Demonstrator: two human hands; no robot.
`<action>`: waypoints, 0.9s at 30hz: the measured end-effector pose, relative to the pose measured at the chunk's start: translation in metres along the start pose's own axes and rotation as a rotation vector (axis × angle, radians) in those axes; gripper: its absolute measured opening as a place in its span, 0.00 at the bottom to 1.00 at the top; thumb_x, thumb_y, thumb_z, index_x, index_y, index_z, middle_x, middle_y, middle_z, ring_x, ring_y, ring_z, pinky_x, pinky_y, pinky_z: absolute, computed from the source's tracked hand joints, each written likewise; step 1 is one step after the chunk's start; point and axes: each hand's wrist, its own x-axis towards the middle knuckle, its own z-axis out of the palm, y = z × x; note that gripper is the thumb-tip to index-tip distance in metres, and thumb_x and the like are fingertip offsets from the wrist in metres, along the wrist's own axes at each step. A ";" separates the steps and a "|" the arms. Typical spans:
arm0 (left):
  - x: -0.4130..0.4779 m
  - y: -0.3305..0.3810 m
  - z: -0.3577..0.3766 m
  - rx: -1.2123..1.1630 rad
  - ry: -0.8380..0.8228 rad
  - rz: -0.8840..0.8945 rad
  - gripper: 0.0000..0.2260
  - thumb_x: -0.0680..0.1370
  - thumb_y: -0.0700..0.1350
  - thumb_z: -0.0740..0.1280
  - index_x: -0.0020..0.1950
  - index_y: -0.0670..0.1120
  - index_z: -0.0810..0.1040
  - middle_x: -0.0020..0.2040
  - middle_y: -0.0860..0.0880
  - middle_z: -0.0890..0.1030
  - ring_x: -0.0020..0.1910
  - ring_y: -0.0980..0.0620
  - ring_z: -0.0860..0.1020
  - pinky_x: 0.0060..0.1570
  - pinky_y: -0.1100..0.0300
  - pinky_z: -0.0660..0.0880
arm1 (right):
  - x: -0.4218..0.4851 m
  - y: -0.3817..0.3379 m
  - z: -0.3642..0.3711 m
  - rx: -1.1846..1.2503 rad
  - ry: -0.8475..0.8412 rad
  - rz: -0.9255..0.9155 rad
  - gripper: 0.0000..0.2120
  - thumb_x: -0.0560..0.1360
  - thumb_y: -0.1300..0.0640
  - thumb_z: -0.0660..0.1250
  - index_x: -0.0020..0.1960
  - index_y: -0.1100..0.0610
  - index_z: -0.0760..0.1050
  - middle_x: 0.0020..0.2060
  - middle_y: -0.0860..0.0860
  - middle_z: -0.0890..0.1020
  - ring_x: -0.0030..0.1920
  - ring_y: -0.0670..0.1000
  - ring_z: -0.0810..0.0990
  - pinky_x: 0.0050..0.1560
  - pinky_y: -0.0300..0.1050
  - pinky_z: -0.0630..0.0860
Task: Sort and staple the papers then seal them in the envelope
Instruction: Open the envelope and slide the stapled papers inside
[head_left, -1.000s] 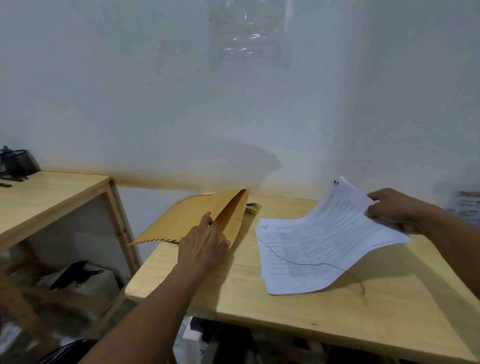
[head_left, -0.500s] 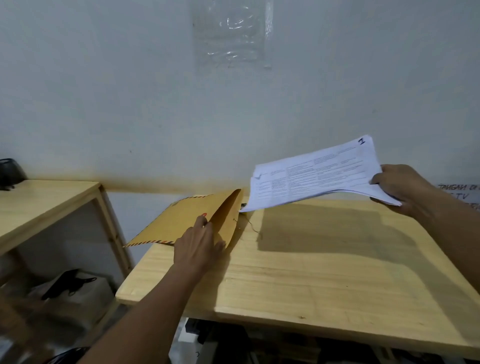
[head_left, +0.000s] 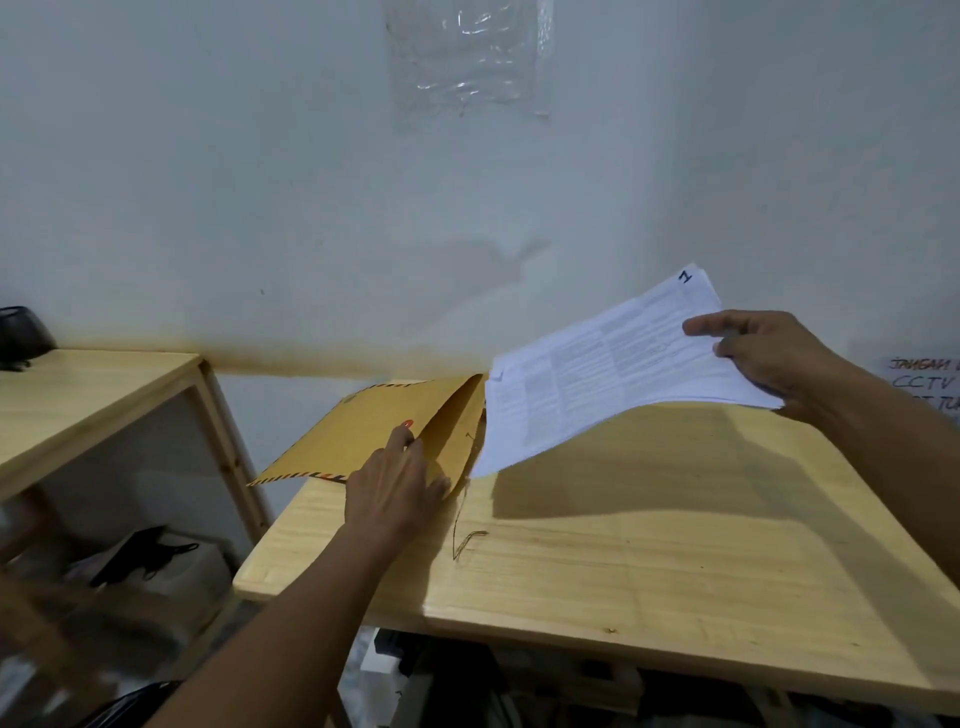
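Lifted off the table (head_left: 649, 561) a second ago, the papers (head_left: 597, 379), gripped by the right hand (head_left: 774, 364), now dip to the envelope (head_left: 358, 431), its mouth pinched open by the left hand (head_left: 395, 488), apparently ready for insertion.

The brown striped-edge paper envelope (head_left: 363, 436) lies overhanging the far left corner of the wooden desk (head_left: 649, 561), mouth gaping right. The stack of white printed papers (head_left: 587, 384) slopes midair, lower edge at that mouth.
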 end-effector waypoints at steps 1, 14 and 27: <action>0.001 0.001 0.000 -0.002 -0.002 0.007 0.25 0.78 0.62 0.68 0.66 0.47 0.75 0.76 0.50 0.67 0.54 0.48 0.80 0.43 0.56 0.80 | 0.001 -0.001 -0.001 0.022 -0.001 0.017 0.18 0.80 0.71 0.59 0.61 0.58 0.82 0.57 0.57 0.80 0.39 0.51 0.80 0.31 0.35 0.80; 0.001 -0.002 0.006 -0.014 -0.034 0.004 0.38 0.70 0.71 0.70 0.70 0.47 0.72 0.79 0.50 0.62 0.60 0.45 0.78 0.50 0.47 0.81 | 0.009 0.017 0.004 -0.432 0.369 -0.712 0.23 0.73 0.73 0.55 0.59 0.61 0.82 0.46 0.58 0.80 0.44 0.57 0.79 0.47 0.41 0.71; -0.003 -0.007 0.003 -0.140 0.001 0.066 0.20 0.81 0.58 0.59 0.65 0.47 0.78 0.71 0.51 0.72 0.51 0.48 0.80 0.47 0.49 0.82 | 0.000 -0.003 0.012 0.063 0.048 0.042 0.19 0.80 0.71 0.57 0.60 0.57 0.83 0.54 0.59 0.82 0.33 0.51 0.77 0.28 0.33 0.75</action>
